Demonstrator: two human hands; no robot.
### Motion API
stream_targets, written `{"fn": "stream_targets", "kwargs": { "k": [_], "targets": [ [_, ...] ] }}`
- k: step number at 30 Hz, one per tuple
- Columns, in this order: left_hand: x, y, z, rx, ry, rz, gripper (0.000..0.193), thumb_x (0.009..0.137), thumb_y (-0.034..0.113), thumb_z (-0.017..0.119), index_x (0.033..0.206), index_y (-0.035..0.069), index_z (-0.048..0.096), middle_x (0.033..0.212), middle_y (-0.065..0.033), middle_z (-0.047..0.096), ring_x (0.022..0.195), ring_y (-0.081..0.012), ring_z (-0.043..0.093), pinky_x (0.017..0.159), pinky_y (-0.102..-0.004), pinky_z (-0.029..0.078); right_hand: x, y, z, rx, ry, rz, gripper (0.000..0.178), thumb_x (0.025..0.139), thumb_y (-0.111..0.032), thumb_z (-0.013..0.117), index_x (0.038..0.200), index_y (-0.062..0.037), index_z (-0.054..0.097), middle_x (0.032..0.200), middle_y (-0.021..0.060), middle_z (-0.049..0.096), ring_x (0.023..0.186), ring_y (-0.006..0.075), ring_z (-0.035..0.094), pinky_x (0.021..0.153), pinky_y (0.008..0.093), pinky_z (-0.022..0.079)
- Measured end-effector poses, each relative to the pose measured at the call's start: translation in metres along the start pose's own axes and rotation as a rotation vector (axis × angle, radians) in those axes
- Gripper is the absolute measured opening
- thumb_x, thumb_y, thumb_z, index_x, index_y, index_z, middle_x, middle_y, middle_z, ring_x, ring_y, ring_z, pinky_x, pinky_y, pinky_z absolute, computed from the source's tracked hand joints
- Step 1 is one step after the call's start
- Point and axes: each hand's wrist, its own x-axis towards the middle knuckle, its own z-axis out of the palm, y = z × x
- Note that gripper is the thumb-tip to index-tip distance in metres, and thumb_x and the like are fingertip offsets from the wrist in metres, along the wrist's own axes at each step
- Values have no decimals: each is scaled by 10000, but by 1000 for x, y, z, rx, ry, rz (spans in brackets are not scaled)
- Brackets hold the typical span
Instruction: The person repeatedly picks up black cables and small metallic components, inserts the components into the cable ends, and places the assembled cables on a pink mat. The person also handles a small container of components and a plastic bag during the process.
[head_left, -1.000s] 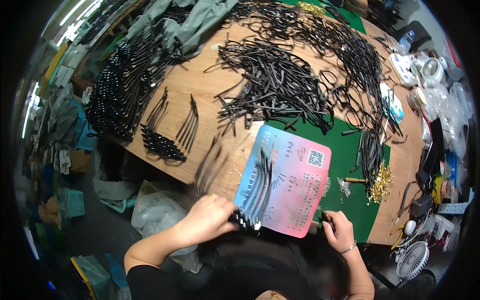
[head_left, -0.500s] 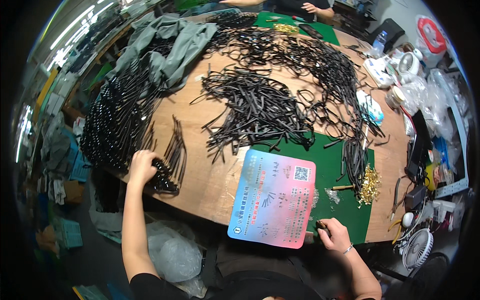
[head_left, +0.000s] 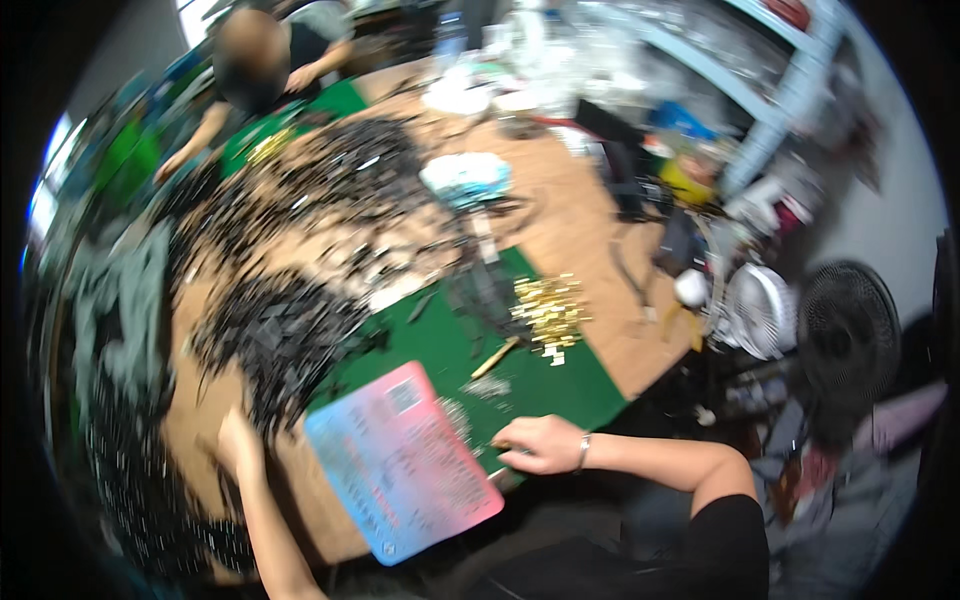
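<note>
My left hand (head_left: 240,442) is smeared by motion over bare wood near the left end of a pile of black strips (head_left: 275,335); its fingers do not show clearly. My right hand (head_left: 545,445) rests at the near edge of a green mat (head_left: 570,385), fingers curled together around something small and dark that I cannot make out. Between the hands lies a pink-and-blue printed sheet (head_left: 400,465) with a square code. On the mat are a heap of gold-coloured small parts (head_left: 550,315), a slim tool with a yellowish handle (head_left: 493,358) and small clear bits (head_left: 488,387).
Many glossy dark thin pieces (head_left: 135,480) spread along the left side, by a grey-green cloth (head_left: 120,310). More dark pieces (head_left: 350,160) cover the far table. A co-worker (head_left: 320,45) sits beyond. White fan (head_left: 760,310) and black fan (head_left: 850,320) stand at right.
The view has swung to the right, so the table appears turned and blurred. My left hand has come away from the bundle of thin dark pieces. My right hand stays at the mat's near edge.
</note>
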Motion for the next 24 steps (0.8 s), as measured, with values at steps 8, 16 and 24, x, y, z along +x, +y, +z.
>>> {"fn": "stream_targets", "kwargs": {
  "k": [8, 16, 24],
  "targets": [
    [19, 34, -58, -709, -240, -133, 203, 798, 14, 497, 974, 43, 594, 717, -65, 577, 539, -105, 515, 485, -230, 430, -9, 14, 2, 172, 79, 5, 254, 849, -259, 574, 963, -33, 587, 878, 131, 618, 760, 299, 614, 676, 358, 498],
    [-98, 110, -114, -1671, -41, 131, 394, 843, 130, 614, 1212, 21, 528, 975, -43, 563, 771, -87, 524, 672, -179, 451, -26, 1, -9, 180, 82, 45, 234, 874, -186, 570, 1032, -15, 554, 936, 131, 587, 851, 254, 602, 737, 322, 486],
    [-178, 151, -103, -1011, 172, 439, 102, 882, 89, 576, 913, -2, 611, 935, -72, 501, 762, -116, 523, 676, -224, 423, -20, 0, -46, -72, 41, 335, 209, 827, -235, 554, 884, -36, 532, 823, 165, 580, 788, 323, 586, 700, 403, 478]
  ]
}}
